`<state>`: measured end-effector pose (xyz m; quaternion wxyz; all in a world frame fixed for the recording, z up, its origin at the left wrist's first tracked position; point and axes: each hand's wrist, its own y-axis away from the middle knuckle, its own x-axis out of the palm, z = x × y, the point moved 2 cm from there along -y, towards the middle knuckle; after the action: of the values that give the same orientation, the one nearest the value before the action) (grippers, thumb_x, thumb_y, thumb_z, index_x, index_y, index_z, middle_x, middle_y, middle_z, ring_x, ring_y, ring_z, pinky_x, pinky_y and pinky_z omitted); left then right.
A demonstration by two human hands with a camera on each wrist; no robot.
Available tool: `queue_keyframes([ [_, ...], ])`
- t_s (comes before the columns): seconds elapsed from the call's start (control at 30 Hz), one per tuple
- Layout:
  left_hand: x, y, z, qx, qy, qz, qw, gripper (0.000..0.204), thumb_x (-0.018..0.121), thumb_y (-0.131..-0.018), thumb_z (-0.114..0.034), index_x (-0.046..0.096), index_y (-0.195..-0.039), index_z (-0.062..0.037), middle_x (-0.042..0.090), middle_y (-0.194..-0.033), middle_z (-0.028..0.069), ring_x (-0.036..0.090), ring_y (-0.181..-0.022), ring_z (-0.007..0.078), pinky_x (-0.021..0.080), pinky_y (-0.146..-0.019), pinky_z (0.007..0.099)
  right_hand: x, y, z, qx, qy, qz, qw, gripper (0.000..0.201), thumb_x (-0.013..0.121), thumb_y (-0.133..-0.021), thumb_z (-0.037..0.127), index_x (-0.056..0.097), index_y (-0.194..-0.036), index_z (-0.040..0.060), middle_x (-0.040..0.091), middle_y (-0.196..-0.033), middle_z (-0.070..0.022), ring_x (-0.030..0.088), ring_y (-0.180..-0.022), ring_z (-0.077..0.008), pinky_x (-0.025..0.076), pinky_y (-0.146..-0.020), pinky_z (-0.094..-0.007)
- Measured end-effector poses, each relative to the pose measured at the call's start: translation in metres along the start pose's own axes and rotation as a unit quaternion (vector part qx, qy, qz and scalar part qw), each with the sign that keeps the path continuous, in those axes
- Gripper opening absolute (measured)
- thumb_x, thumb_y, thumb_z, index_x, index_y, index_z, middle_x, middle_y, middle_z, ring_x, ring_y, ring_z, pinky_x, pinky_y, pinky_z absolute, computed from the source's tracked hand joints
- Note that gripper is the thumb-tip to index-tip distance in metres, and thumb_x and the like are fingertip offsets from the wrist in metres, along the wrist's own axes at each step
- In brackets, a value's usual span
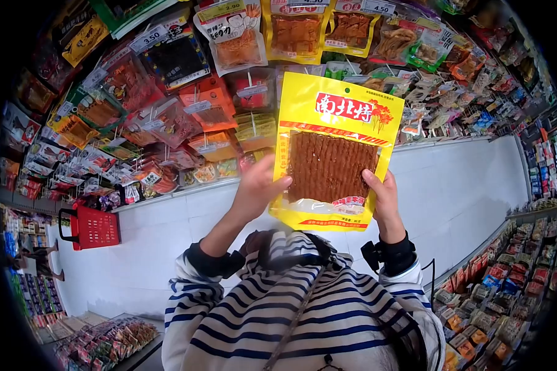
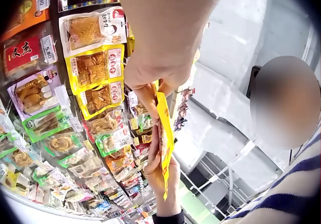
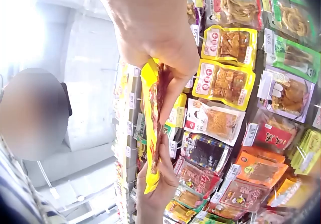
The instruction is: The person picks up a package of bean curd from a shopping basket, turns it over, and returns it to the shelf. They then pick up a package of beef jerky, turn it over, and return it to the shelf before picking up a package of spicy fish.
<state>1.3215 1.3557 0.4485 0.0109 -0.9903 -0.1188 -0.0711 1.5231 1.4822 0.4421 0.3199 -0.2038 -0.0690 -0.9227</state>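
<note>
Holding the yellow packet by its two sides is the step in hand, as I judge it, with the printed front facing up to the person. The packet is in the air, in front of the chest, and leans slightly. Its clear window shows brown strips, and near the top edge there is a small hole.

The left hand is clamped on one side edge: the thumb lies at the front, and the fingers go behind. The right hand pinches the opposite side, with its thumb on the front, near the window. Both wrist views show the packet from the side, quite thin between the hands.

Beyond the packet, a display rack carries many hanging packets, among them an orange packet and a black packet, with price tags beside them. On the floor, to the person's left, stands a red basket, well apart from the hands.

For any next move, I think at least one hand must keep a firm pinch at the edge. Letting go with one hand would probably make the packet tilt or bend, so the other should first take its weight.
</note>
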Motion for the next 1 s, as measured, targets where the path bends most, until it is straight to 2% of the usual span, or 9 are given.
queue_keyframes([
  [0.1, -0.001, 0.0, 0.005, 0.015, -0.041, 0.002, 0.999, 0.038, 0.051, -0.08, -0.002, 0.037, -0.115, 0.0022, 0.057, -0.096, 0.0068, 0.056, -0.081, 0.0071, 0.044, -0.07, 0.0184, -0.004, 0.001, -0.001, 0.024, -0.02, -0.002, 1.0, 0.027, 0.052, -0.081, 0.014, 0.048, -0.104, -0.0006, 0.055, -0.095, -0.0068, 0.054, -0.083, -0.0115, 0.043, -0.073, -0.0251],
  [0.2, -0.001, 0.001, 0.01, -0.003, -0.02, -0.012, 1.0, 0.038, 0.051, -0.08, -0.002, 0.037, -0.115, 0.0025, 0.057, -0.095, 0.0062, 0.056, -0.076, 0.0062, 0.044, -0.067, 0.0176, -0.004, 0.005, 0.003, 0.045, -0.037, -0.003, 0.998, 0.027, 0.051, -0.081, 0.016, 0.048, -0.102, -0.0013, 0.056, -0.093, -0.0073, 0.055, -0.08, -0.0116, 0.044, -0.071, -0.0244],
  [0.3, 0.002, 0.004, 0.011, -0.011, 0.03, -0.02, 0.999, 0.04, 0.056, -0.079, -0.007, 0.041, -0.116, -0.0014, 0.055, -0.094, 0.0015, 0.052, -0.07, 0.0029, 0.041, -0.06, 0.0163, -0.003, 0.009, 0.007, 0.058, -0.05, -0.011, 0.997, 0.027, 0.05, -0.081, 0.016, 0.048, -0.101, -0.0018, 0.056, -0.092, -0.008, 0.056, -0.079, -0.0127, 0.045, -0.07, -0.0248],
  [0.6, 0.005, 0.011, 0.002, -0.004, 0.028, 0.02, 0.999, 0.045, 0.053, -0.08, -0.003, 0.034, -0.12, -0.0021, 0.057, -0.092, 0.0028, 0.053, -0.073, 0.0037, 0.041, -0.062, 0.0168, -0.014, 0.007, -0.004, 0.064, -0.077, 0.001, 0.995, 0.029, 0.049, -0.081, 0.015, 0.048, -0.104, -0.0027, 0.056, -0.095, -0.0098, 0.056, -0.082, -0.015, 0.045, -0.072, -0.0263],
  [1.0, 0.012, 0.007, 0.015, 0.006, -0.017, 0.012, 1.0, 0.045, 0.053, -0.079, -0.001, 0.035, -0.12, -0.0026, 0.058, -0.091, 0.0018, 0.051, -0.071, 0.0018, 0.039, -0.06, 0.0161, -0.024, 0.009, 0.0, 0.057, -0.073, 0.02, 0.995, 0.03, 0.049, -0.081, 0.015, 0.046, -0.105, -0.003, 0.055, -0.097, -0.0101, 0.056, -0.084, -0.0152, 0.044, -0.073, -0.027],
])
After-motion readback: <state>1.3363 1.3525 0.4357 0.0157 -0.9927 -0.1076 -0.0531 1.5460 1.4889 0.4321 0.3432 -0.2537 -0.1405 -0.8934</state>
